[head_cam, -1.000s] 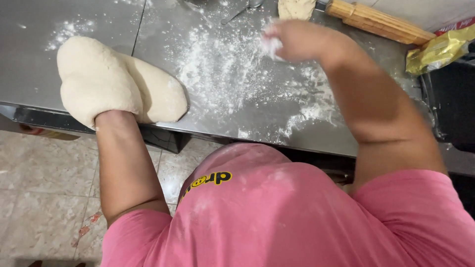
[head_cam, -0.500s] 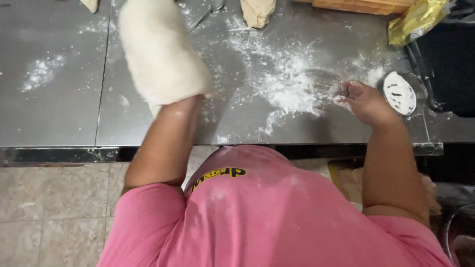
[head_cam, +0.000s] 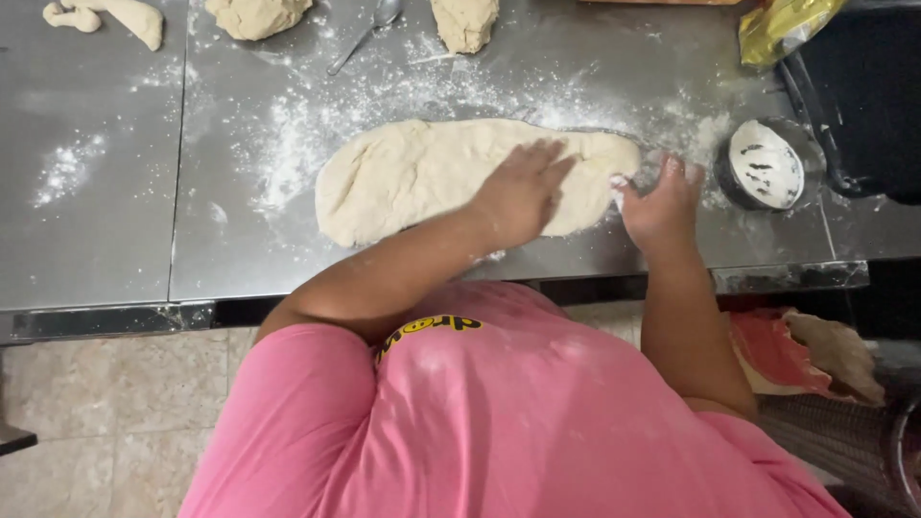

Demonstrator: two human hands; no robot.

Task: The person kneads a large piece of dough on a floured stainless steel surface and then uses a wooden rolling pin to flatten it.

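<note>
A floured steel table [head_cam: 96, 240] bears a long flat dough [head_cam: 422, 177], dough lumps [head_cam: 257, 16], a spoon [head_cam: 365, 31].

The dough sheet [head_cam: 432, 177] was pale cream, and white flour [head_cam: 297, 134] was scattered on the grey steel table [head_cam: 86, 240]. The shirt [head_cam: 499, 422] was pink with yellow print. A yellow bag [head_cam: 782, 24] lay beside a black tray [head_cam: 863, 105].

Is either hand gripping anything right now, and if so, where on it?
Nothing is gripped. The left hand lies flat, palm down, on the right half of the long dough. The right hand is at the dough's right end, fingers loosely curled, grasping nothing.
</note>
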